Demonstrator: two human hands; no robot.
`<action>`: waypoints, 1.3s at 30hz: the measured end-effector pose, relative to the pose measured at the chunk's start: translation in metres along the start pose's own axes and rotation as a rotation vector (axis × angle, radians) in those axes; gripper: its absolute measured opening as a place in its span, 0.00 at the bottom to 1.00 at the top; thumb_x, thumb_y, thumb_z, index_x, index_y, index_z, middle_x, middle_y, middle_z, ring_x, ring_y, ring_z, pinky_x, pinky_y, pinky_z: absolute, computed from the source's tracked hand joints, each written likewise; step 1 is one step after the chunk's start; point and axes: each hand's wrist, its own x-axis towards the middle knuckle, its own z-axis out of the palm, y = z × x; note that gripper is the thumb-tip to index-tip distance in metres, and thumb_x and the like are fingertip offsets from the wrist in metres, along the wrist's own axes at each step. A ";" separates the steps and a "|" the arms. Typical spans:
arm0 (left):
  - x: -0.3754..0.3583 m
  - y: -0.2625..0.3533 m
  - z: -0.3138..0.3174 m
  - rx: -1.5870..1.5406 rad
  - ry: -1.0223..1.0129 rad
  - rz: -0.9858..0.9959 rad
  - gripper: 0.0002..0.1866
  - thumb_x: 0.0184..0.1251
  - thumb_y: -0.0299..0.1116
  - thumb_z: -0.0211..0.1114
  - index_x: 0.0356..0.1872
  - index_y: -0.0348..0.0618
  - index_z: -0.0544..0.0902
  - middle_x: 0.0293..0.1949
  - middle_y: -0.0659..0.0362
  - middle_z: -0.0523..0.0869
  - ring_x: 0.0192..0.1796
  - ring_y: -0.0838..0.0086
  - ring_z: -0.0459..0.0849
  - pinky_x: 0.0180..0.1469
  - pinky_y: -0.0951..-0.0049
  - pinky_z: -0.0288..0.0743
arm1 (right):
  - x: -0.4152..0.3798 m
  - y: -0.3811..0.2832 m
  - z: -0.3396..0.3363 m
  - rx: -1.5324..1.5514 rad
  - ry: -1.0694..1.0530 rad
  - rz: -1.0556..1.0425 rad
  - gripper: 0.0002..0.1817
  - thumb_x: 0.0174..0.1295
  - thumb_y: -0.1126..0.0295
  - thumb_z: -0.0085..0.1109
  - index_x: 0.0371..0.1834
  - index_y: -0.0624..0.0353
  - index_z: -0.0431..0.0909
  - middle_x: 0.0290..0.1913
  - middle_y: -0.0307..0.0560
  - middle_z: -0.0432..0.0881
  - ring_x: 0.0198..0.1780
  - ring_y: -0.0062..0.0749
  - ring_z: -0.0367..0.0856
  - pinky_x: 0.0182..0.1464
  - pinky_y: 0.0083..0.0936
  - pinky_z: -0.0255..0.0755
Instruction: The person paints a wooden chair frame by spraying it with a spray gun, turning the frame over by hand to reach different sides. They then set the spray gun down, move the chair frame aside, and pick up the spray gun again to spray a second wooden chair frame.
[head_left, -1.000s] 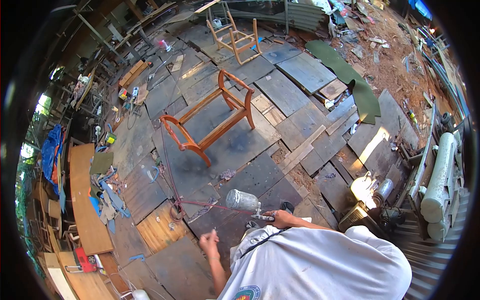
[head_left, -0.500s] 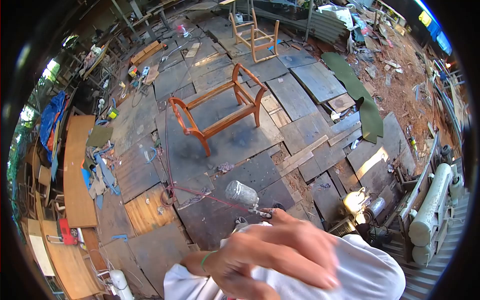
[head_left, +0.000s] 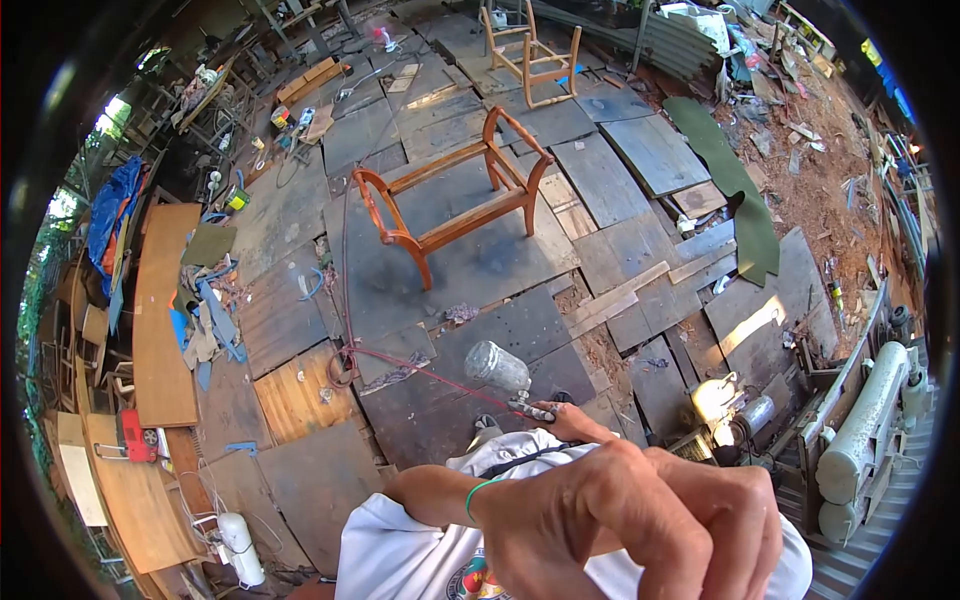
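One spray gun [head_left: 531,408] w/ one cup [head_left: 497,367] in R hand [head_left: 580,424].

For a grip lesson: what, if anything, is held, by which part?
The right hand holds a grey metal spray gun by its handle; for the left hand I cannot tell.

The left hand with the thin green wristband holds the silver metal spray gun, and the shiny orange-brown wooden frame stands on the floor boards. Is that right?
No: in the head view, the right hand holds the spray gun, not the left hand with the wristband. The wooden frame does stand on the boards.
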 end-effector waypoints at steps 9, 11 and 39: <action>0.015 0.059 0.000 0.350 0.034 -0.687 0.13 0.68 0.40 0.76 0.44 0.41 0.90 0.41 0.60 0.83 0.47 0.71 0.81 0.52 0.67 0.73 | 0.003 0.006 0.006 -0.023 -0.008 0.015 0.31 0.64 0.50 0.67 0.69 0.46 0.77 0.58 0.54 0.87 0.58 0.56 0.85 0.58 0.45 0.79; 0.016 0.052 0.006 0.368 0.023 -0.653 0.10 0.66 0.40 0.78 0.39 0.44 0.91 0.39 0.59 0.84 0.44 0.72 0.83 0.47 0.69 0.76 | 0.014 0.028 0.020 -0.053 0.039 -0.044 0.30 0.65 0.51 0.67 0.68 0.48 0.78 0.57 0.55 0.87 0.57 0.56 0.85 0.57 0.44 0.79; 0.009 -0.035 -0.005 -0.074 -0.138 0.190 0.26 0.64 0.41 0.75 0.49 0.21 0.86 0.42 0.44 0.91 0.47 0.65 0.87 0.54 0.69 0.81 | -0.009 0.002 0.001 0.013 0.021 -0.011 0.29 0.64 0.55 0.68 0.68 0.52 0.78 0.59 0.55 0.86 0.58 0.55 0.85 0.59 0.43 0.79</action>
